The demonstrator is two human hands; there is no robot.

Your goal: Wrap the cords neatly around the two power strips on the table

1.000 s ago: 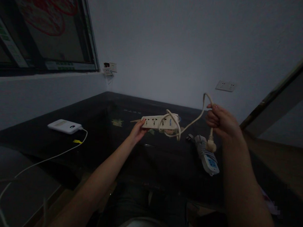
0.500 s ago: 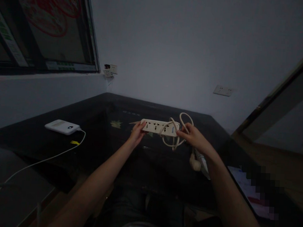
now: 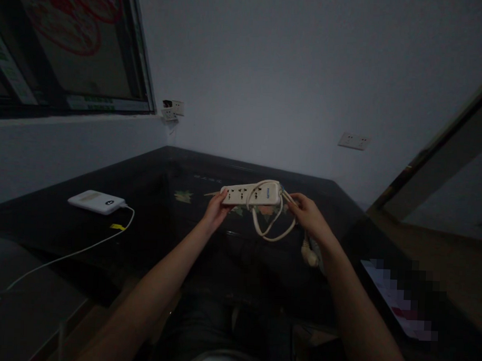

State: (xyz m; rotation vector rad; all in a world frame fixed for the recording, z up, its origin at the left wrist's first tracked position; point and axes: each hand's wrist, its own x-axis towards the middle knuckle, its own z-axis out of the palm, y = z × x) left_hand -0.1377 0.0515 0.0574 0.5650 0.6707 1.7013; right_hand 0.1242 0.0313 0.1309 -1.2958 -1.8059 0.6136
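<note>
A white power strip [image 3: 236, 195] with several sockets is held above the dark table. My left hand [image 3: 215, 210] grips its left end, thumb on top. At the other end, my right hand [image 3: 306, 212] is closed on the strip's cord [image 3: 279, 235], which loops across the sockets and hangs below the strip. The beige plug [image 3: 309, 255] dangles under my right hand. Behind the right wrist a pale item is mostly hidden.
A white power bank [image 3: 96, 201] lies at the table's left, with a white cable [image 3: 84, 247] running off the edge. A tablet-like screen [image 3: 395, 299], partly blurred out, lies at right. Wall sockets [image 3: 353, 141] are behind the black table [image 3: 230, 269].
The cord loop that rose above my right hand is gone, and the coil over the strip is looser and lower. The strip's right end has come up slightly.
</note>
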